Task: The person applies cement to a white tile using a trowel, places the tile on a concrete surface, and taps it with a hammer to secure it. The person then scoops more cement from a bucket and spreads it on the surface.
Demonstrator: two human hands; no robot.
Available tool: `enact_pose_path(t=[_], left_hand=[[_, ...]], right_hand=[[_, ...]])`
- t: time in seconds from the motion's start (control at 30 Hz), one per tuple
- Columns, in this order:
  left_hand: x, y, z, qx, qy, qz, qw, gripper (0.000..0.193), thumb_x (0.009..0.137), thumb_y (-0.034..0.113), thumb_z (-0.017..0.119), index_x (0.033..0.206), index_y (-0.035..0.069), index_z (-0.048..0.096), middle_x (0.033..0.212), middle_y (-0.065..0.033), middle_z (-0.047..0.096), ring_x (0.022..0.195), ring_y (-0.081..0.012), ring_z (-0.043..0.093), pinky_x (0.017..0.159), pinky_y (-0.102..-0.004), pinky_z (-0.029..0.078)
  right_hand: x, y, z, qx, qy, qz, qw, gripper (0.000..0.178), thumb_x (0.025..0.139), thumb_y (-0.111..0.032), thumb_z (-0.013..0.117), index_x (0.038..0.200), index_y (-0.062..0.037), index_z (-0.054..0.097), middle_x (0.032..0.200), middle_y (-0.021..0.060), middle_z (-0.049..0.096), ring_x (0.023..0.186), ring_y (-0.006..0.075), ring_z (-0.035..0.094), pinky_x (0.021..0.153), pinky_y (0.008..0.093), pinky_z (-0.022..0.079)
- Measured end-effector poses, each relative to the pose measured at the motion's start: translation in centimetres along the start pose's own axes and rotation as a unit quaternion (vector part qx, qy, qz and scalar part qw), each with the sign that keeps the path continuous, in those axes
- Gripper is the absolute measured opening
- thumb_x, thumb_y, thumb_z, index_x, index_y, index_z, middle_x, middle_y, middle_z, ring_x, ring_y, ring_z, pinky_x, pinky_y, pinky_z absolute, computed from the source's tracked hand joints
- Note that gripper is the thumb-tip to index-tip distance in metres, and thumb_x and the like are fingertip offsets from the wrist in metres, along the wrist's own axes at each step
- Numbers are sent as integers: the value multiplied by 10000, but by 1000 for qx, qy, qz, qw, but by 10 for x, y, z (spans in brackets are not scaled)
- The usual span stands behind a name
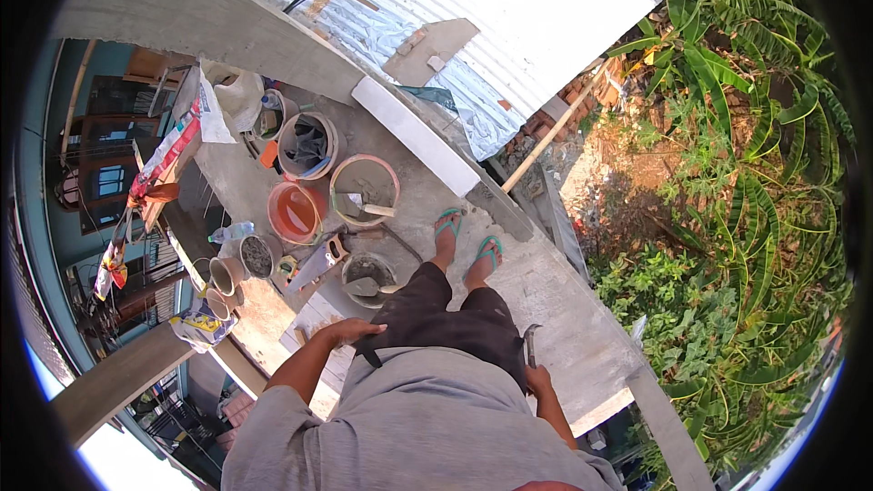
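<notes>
My right hand (540, 378) hangs at my right hip with the fingers closed round the handle of a hammer (531, 342), its curved metal head pointing up past my dark shorts (486, 323). At my left hip, my left hand (356, 330) lies against the shorts with its fingers stretched out, and no object shows in it. Ahead of it on the floor is a mortar bucket (368, 271) with a trowel (362, 287) in it. A handsaw (318, 262) lies to the left of that bucket.
Several buckets stand ahead to the left, including a red bucket (296, 212) and a round tub (365, 184) with a trowel in it. A low concrete wall (414, 138) runs ahead. Beyond the slab edge (618, 368) on my right, plants (709, 309) grow lower down.
</notes>
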State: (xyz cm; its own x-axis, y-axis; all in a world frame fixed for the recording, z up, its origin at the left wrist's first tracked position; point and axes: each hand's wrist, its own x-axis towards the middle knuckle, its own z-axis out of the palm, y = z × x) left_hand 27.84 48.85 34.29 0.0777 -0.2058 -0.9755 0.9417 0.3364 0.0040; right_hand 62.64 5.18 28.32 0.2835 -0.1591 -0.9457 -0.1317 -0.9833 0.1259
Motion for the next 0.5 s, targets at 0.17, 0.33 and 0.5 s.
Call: enact_pose_path(t=[0.17,0.33,0.5], left_hand=[[31,-17,-49,38,52,104,993,558,915,611,780,999,61,816,891,-22,760,795,-159,655,754,-345,519],[20,4,-86,208,182,149,949,495,886,569,805,870,75,798,835,-86,769,762,-210,700,716,-387,527],[13,59,-102,205,262,163,929,513,841,551,840,845,43,763,840,-132,775,786,-279,737,740,-410,554]], right_hand=[[16,37,43,29,2,21,999,548,918,-426,665,954,118,706,808,239,734,636,341,748,540,457,576],[-25,4,59,94,-15,15,995,449,934,-387,644,939,60,682,742,203,695,589,321,709,508,452,541],[-21,13,75,146,20,28,989,410,968,-377,643,977,32,665,696,172,680,540,297,686,476,451,529]])
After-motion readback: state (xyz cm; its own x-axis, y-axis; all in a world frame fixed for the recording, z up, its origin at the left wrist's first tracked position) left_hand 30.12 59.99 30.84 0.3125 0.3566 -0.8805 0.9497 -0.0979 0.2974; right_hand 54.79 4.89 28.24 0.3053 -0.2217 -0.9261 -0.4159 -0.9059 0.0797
